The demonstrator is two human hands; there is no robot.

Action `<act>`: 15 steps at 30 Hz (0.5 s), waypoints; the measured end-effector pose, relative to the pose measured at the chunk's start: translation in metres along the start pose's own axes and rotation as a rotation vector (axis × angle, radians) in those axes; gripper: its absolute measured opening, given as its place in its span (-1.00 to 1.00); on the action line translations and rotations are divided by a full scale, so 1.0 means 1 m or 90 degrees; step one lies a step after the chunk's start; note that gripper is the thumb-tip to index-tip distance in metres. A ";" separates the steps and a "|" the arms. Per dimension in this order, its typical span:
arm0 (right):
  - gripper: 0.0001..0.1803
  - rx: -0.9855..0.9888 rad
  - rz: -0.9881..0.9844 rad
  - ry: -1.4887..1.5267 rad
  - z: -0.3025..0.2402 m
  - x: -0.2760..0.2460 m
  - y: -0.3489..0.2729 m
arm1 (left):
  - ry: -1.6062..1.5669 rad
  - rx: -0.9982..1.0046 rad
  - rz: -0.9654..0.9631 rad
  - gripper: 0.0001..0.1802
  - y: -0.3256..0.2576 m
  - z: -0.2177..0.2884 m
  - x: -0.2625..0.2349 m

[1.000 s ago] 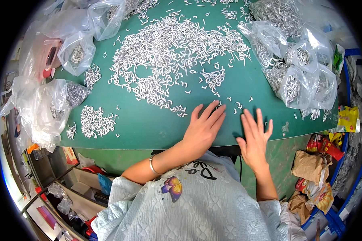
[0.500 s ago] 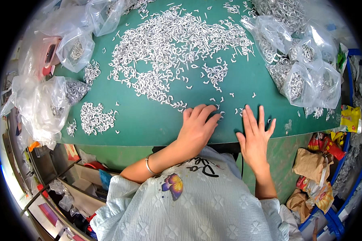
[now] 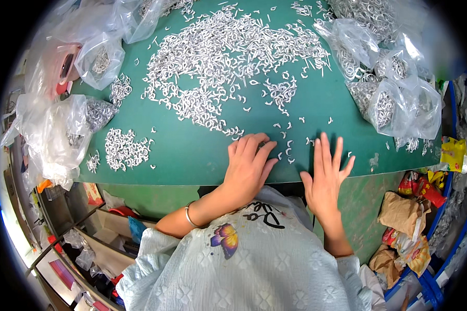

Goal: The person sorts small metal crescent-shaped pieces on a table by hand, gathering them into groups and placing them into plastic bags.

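Note:
Both my hands rest at the near side of the green tabletop. My left hand [image 3: 247, 167] has its fingers bent, tips down on the table beside the near end of a large spread of small silvery curved metal pieces [image 3: 197, 106]. Its thumb stands apart from the fingers; what lies under the fingertips is mostly hidden. A few loose curved pieces [image 3: 289, 151] lie between my hands. My right hand [image 3: 325, 176] lies flat with fingers stretched and spread, a small piece [image 3: 310, 141] beside its fingertips. It holds nothing visible.
A smaller pile of pieces [image 3: 127, 149] lies at the left. Clear plastic bags with metal parts crowd the left [image 3: 99, 115] and right [image 3: 383, 109] of the table. Beyond the right edge are a brown paper bag [image 3: 403, 211] and blue-framed shelving; shelves with boxes stand lower left.
My left hand has drawn left, its fingers curling more, and uncovered several curved pieces. My right hand has shifted slightly and stays flat. The view has moved a little.

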State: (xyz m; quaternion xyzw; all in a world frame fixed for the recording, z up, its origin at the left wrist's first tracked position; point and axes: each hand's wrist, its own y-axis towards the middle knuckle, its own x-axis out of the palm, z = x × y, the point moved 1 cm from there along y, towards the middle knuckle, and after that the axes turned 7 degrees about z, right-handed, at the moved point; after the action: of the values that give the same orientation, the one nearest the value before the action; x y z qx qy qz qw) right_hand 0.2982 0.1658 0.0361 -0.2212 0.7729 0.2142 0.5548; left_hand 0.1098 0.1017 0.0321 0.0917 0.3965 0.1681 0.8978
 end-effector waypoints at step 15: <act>-0.12 -0.101 -0.133 0.105 -0.021 0.003 -0.014 | -0.207 -0.071 -0.050 -0.53 -0.012 -0.002 -0.001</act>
State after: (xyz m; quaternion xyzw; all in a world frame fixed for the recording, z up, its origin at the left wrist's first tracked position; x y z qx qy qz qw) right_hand 0.2889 0.1422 0.0380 -0.3607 0.7693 0.1967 0.4893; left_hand 0.1108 0.0905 0.0278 0.0522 0.2396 0.1380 0.9596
